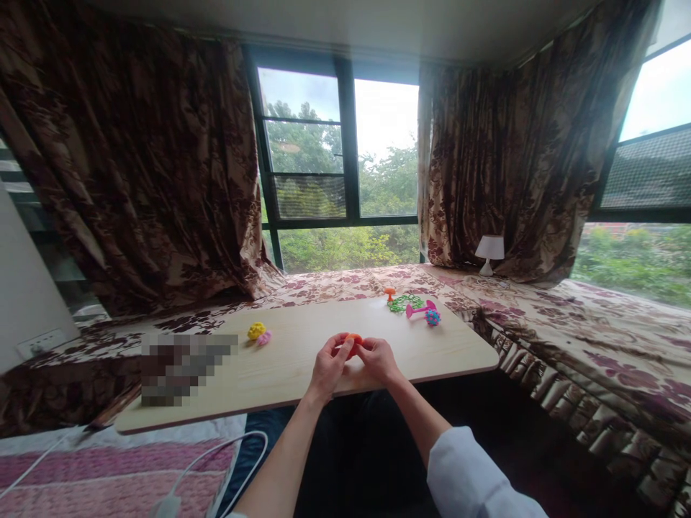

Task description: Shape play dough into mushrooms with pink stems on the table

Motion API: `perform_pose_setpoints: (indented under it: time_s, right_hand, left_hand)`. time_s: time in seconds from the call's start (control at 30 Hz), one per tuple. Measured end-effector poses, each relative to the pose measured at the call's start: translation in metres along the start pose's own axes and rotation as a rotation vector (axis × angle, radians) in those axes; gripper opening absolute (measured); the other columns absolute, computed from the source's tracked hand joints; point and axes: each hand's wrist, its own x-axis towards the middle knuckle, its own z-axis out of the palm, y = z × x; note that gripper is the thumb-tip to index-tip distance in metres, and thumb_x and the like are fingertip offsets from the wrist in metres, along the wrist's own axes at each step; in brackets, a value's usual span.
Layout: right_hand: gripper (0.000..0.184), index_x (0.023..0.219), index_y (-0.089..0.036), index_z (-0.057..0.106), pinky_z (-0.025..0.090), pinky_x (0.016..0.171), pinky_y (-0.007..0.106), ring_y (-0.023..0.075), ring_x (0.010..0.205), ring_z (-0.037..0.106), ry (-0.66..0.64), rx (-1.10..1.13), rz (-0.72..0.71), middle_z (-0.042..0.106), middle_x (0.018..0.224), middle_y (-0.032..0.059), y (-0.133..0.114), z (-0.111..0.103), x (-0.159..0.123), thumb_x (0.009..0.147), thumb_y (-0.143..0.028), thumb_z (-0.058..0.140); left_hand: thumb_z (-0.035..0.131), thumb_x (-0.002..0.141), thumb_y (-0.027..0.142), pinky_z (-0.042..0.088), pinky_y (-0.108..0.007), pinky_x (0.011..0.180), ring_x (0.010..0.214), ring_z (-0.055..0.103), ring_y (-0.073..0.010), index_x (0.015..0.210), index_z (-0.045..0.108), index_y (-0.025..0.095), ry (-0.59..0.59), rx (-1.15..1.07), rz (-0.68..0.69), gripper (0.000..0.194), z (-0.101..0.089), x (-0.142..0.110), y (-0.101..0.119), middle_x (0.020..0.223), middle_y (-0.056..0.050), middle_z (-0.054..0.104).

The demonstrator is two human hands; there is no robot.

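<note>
Both of my hands meet over the front edge of the pale table (291,324). Between them is a small orange object (353,347), mostly covered by fingers, so its kind does not show. My left hand (330,363) is closed on its left side, thumb on top. My right hand (379,358) pinches it from the right. Farther back on the table lie a bundle of green links or cord (404,303), a pink dumbbell-shaped piece (418,310), a spiky blue ball (432,317) and an orange knob-like piece (389,293).
Left of my hands sit a yellow bumpy lump (256,331) and a pink one (264,338). A pixelated patch (183,367) hides the table's left end. Behind are a flowered window seat (345,282), a white lamp (490,252) and curtains. A white cable (216,447) runs at lower left.
</note>
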Motion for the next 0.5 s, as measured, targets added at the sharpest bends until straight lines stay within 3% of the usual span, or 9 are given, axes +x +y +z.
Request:
perform_pose_setpoints:
  time_s: [0.5]
  right_hand:
    - [0.024,0.098,-0.013,0.059,0.051,0.069,0.031,0.0169,0.081,0.060,0.033,0.054,-0.010,0.061,0.097,0.0030,-0.0047,-0.0016,-0.0004,0.088,-0.032,0.050]
  left_hand:
    - [0.055,0.082,0.028,0.048,-0.041,0.081,0.094,0.059,-0.0189,0.108,0.055,0.015,-0.005,-0.018,-0.053,0.030,0.0021,-0.0005,0.0022,0.108,-0.007,0.060]
